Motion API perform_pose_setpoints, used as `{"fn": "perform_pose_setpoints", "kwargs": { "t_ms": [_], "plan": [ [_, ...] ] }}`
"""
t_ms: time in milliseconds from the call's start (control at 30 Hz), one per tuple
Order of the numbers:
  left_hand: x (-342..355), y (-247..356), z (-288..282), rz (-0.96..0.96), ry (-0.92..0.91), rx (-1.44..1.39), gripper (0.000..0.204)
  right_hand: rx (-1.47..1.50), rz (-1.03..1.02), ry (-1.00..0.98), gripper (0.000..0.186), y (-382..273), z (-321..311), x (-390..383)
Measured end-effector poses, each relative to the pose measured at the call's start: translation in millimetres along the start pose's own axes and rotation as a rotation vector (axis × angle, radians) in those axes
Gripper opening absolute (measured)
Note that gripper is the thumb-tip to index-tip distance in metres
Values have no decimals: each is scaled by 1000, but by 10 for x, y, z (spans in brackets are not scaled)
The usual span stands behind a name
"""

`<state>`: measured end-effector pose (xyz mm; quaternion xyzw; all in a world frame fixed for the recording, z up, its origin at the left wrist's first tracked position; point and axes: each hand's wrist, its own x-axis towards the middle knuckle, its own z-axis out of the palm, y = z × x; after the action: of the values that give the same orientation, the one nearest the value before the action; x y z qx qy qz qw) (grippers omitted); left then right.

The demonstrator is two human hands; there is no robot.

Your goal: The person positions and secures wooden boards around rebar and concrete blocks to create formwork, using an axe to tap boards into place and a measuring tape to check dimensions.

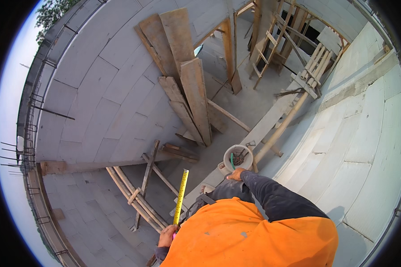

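At the lower middle, my left hand point(166, 236) is closed around a tape measure, and a bit of its pink case shows by the fingers. Its yellow blade point(181, 196) stands out stiffly, pointing away from me. My right hand point(236, 174) is by my knee, at the near rim of a whitish bucket point(250, 165). The right fingers look curled together; what they hold, if anything, is hidden. Inside the bucket are a green strip point(232, 159) and several dark metal pieces. The bucket stands on a narrow plank point(272, 120).
Several boards point(194, 98) lean against the grey block wall point(93, 102) ahead. Below the plank is the floor, with wooden poles point(138, 200) and props. A wooden ladder point(269, 42) stands at the far right. A pale block wall point(365, 133) rises on my right.
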<state>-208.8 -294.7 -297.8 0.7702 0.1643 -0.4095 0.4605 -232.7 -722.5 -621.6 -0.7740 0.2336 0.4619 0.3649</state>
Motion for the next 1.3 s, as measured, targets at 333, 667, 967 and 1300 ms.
{"fn": "perform_pose_setpoints", "kwargs": {
  "t_ms": [333, 667, 967, 1300],
  "plan": [
    [14, -311, 56, -88, -15, -49, 28, -293, -20, -146, 66, -727, -220, -425],
    [43, -380, 120, -172, -124, -152, 28, -151, 20, 51, 59, -411, -121, -229],
    [309, -392, 143, -93, -227, -55, 33, 983, 13, -172, 79, -855, -853, -836],
    [453, -470, 150, -13, -295, -50, 35, 615, -236, -335, 52, -1338, -902, -1105]
  ]
}}
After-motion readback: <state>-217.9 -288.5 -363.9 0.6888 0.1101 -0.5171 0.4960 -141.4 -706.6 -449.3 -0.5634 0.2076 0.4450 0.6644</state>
